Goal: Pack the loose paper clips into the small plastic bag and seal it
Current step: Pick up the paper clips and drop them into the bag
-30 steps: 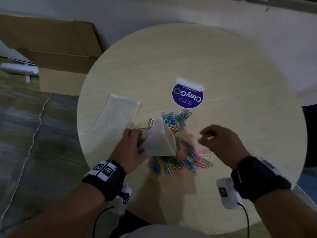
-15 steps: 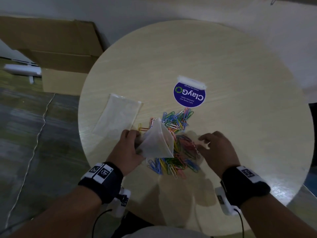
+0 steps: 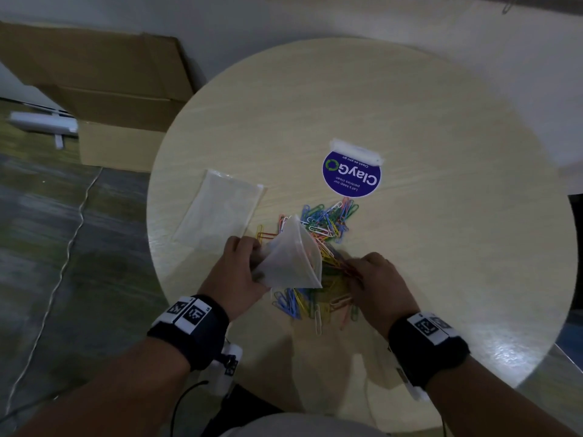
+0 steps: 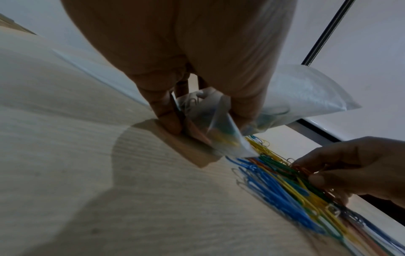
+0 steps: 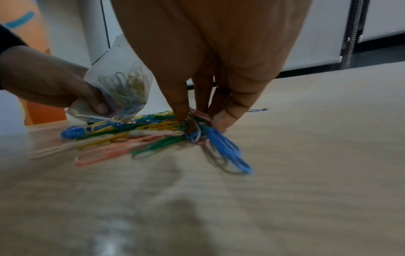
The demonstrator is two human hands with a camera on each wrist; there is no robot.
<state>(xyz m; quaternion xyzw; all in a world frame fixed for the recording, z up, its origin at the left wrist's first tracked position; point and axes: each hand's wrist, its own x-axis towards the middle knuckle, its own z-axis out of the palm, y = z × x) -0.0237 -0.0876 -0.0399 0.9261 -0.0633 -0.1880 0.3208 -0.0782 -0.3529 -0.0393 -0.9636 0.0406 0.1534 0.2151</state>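
hands at the paper clip pile on a round counter

the left hand [image 3: 235, 269] grips the small plastic bag [image 3: 291, 258] by one crumpled end, fingers [image 5: 96, 104] curled round it; it is held just above the pile, a few clips showing faintly through the film. the right hand [image 3: 377, 283] has its fingers [image 5: 181, 110] drawn together on the paper clips [image 3: 315, 298], pinching some; how many cannot be made out, since motion blur smears that spot. the bag hides the middle of the pile. a second, flat bag [image 3: 220, 211] lies beside it. the counter [image 3: 441, 247] is pale wood grain, with a round blue sticker [image 3: 351, 176]. a cardboard box [image 3: 104, 89] stands on the floor against a light wall.
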